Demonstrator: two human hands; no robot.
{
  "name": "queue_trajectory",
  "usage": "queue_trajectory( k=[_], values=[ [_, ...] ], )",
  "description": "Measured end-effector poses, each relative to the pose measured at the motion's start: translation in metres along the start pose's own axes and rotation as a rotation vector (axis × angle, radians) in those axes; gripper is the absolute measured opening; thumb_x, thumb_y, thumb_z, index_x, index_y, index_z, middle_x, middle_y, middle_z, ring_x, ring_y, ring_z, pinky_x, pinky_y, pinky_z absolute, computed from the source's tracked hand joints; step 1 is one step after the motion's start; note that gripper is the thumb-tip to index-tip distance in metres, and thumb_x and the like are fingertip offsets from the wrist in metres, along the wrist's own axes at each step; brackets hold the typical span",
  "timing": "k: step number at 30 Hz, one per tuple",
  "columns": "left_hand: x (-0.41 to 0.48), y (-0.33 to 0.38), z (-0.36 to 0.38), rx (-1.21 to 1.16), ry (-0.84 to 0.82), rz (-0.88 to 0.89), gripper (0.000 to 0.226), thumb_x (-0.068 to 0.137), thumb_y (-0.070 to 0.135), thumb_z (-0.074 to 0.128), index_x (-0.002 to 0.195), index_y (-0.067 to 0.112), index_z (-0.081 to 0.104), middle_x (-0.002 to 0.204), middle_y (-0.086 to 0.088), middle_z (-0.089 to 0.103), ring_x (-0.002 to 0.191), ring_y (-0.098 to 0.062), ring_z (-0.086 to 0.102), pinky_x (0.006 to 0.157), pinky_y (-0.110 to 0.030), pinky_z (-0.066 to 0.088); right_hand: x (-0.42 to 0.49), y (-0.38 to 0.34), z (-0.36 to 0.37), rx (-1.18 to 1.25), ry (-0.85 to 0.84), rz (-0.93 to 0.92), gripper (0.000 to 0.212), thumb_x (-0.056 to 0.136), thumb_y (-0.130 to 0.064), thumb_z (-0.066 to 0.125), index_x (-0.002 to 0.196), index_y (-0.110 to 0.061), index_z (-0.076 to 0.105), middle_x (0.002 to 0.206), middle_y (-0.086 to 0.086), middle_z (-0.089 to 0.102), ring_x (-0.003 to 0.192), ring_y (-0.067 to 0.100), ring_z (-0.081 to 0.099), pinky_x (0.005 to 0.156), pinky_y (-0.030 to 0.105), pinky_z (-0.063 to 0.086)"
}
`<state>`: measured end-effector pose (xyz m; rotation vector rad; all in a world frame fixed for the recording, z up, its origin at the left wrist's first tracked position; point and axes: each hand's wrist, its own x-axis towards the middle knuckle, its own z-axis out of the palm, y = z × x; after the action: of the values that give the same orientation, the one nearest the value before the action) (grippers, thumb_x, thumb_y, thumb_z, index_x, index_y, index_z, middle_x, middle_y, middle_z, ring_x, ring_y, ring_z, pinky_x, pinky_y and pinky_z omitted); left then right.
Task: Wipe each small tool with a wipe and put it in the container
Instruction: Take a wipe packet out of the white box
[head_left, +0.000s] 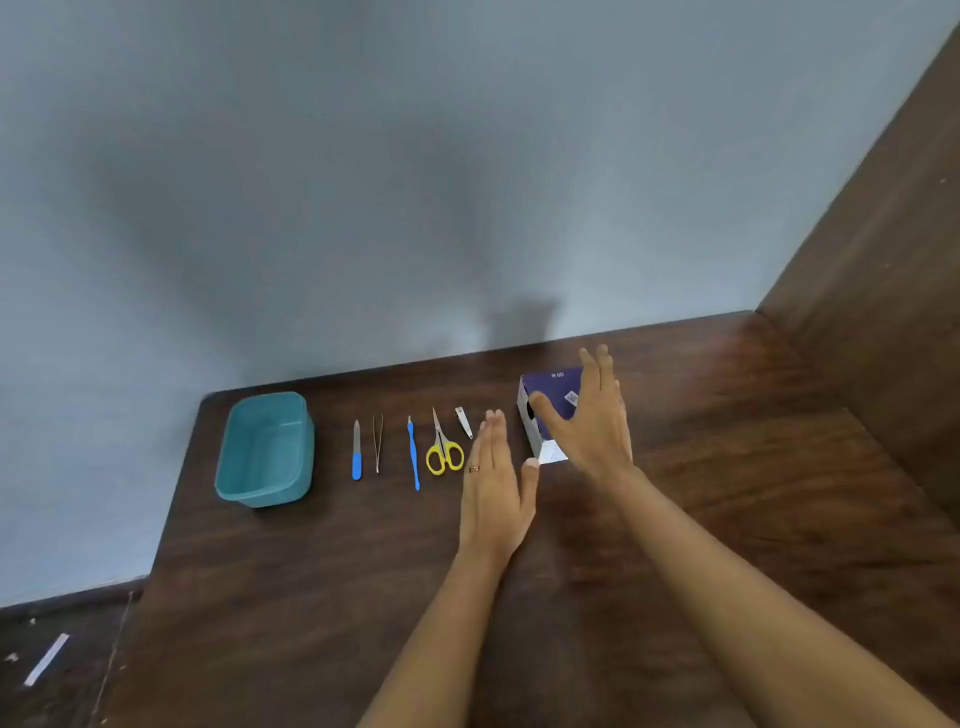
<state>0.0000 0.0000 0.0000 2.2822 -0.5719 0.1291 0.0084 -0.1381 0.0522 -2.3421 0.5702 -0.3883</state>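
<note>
Tools: blue-handled nail file (356, 451), metal tweezers (377, 442), blue cuticle pusher (413, 454), yellow-handled scissors (443, 446) and silver nail clipper (464, 422) lie in a row on the dark wooden surface (363, 571).
Row's place: between teal plastic container (270, 496) and purple wipe box (550, 387).
Left grip (493, 483): flat, fingers straight, holding nothing.
Right grip (587, 421): spread over the box, unclenched.

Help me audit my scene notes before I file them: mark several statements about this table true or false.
1. The teal plastic container is empty. True.
2. The yellow-handled scissors lie at the left end of the row. False: the blue-handled nail file lies there, nearest the container.
3. The right hand is spread over the purple and white cardboard box. True.
4. The left hand grips the thin metal tweezers. False: its fingers are straight and hold nothing, and the tweezers lie on the dark wooden table.
</note>
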Motion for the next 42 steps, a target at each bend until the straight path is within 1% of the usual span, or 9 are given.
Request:
queue_trajectory(
  k=[7, 11, 14, 18, 21, 27, 33, 37, 42],
  values=[
    [0.016, -0.006, 0.043, -0.125, -0.096, -0.061, 0.096, 0.078, 0.042, 0.071, 0.15, 0.008, 0.017, 0.143, -0.002, 0.049, 0.125, -0.017, 0.052, 0.105, -0.036, 0.041, 0.012, 0.014, 0.033, -0.222, 0.05, -0.007, 0.079, 0.077, -0.051, 0.066, 0.139, -0.008, 0.039, 0.153, 0.015, 0.028, 0.143, 0.029, 0.022, 0.116, 0.042, 0.016],
    [0.022, -0.007, 0.053, -0.035, 0.047, -0.046, 0.064, 0.081, 0.035, 0.072, 0.131, 0.007, 0.043, 0.106, -0.004, 0.067, 0.099, -0.025, 0.063, 0.086, -0.038, 0.044, 0.019, 0.015, 0.037, -0.253, 0.054, 0.004, 0.072, 0.072, -0.043, 0.068, 0.133, -0.011, 0.045, 0.141, 0.014, 0.041, 0.135, 0.029, 0.034, 0.111, 0.043, 0.026],
    [0.022, -0.005, 0.055, 0.034, 0.089, -0.023, 0.053, 0.086, 0.031, 0.068, 0.128, 0.007, 0.047, 0.105, -0.01, 0.068, 0.1, -0.031, 0.063, 0.085, -0.042, 0.043, 0.023, 0.009, 0.031, -0.188, 0.044, 0.022, 0.061, 0.07, -0.037, 0.069, 0.123, -0.012, 0.053, 0.125, 0.009, 0.053, 0.12, 0.028, 0.047, 0.103, 0.042, 0.037],
    [0.019, 0.002, 0.056, 0.079, 0.09, -0.037, 0.046, 0.09, 0.033, 0.063, 0.126, 0.008, 0.048, 0.111, -0.011, 0.068, 0.104, -0.033, 0.061, 0.087, -0.04, 0.041, 0.024, -0.002, 0.006, 0.209, -0.072, 0.083, 0.045, 0.077, -0.027, 0.069, 0.117, -0.011, 0.058, 0.103, 0.004, 0.057, 0.098, 0.021, 0.056, 0.087, 0.034, 0.049],
    [0.014, 0.007, 0.054, 0.116, 0.096, -0.058, 0.044, 0.093, 0.032, 0.059, 0.128, 0.009, 0.046, 0.115, -0.011, 0.067, 0.107, -0.034, 0.06, 0.087, -0.039, 0.041, 0.026, -0.004, -0.03, 0.614, -0.088, 0.157, 0.006, 0.081, -0.014, 0.065, 0.082, -0.009, 0.062, 0.076, 0.004, 0.054, 0.069, 0.019, 0.051, 0.061, 0.025, 0.042],
    [-0.013, 0.02, 0.051, 0.145, 0.091, -0.11, 0.041, 0.097, 0.027, 0.053, 0.131, 0.007, 0.043, 0.117, -0.015, 0.065, 0.109, -0.036, 0.058, 0.087, -0.04, 0.041, 0.032, 0.059, -0.077, 1.076, 0.049, 0.322, 0.012, 0.082, -0.002, 0.061, 0.091, -0.01, 0.061, 0.094, 0.01, 0.061, 0.077, 0.02, 0.062, 0.06, 0.031, 0.053],
    [-0.039, 0.028, 0.052, 0.157, 0.111, -0.117, 0.035, 0.097, 0.027, 0.053, 0.124, 0.007, 0.045, 0.114, -0.014, 0.066, 0.108, -0.034, 0.059, 0.089, -0.04, 0.04, 0.0, 0.11, -0.048, 0.034, 0.318, 0.344, 0.029, 0.083, -0.018, 0.066, 0.111, -0.015, 0.067, 0.125, 0.014, 0.058, 0.12, 0.034, 0.046, 0.097, 0.041, 0.044],
    [-0.041, 0.026, 0.055, 0.161, 0.121, -0.098, 0.037, 0.097, 0.028, 0.053, 0.126, 0.008, 0.045, 0.114, -0.011, 0.067, 0.108, -0.031, 0.06, 0.092, -0.039, 0.038, -0.018, 0.079, -0.04, -0.332, 0.387, -0.162, 0.032, 0.081, 0.001, 0.052, 0.109, -0.008, 0.064, 0.119, 0.018, 0.052, 0.113, 0.034, 0.044, 0.093, 0.037, 0.039],
    [-0.04, 0.023, 0.058, 0.189, 0.141, -0.08, 0.039, 0.097, 0.029, 0.051, 0.13, 0.009, 0.043, 0.113, -0.01, 0.066, 0.108, -0.029, 0.059, 0.09, -0.039, 0.037, -0.008, 0.032, -0.028, -0.354, -0.228, -0.404, 0.016, 0.078, -0.001, 0.066, 0.089, -0.009, 0.073, 0.097, 0.009, 0.07, 0.087, 0.018, 0.064, 0.074, 0.022, 0.049]
  ],
)
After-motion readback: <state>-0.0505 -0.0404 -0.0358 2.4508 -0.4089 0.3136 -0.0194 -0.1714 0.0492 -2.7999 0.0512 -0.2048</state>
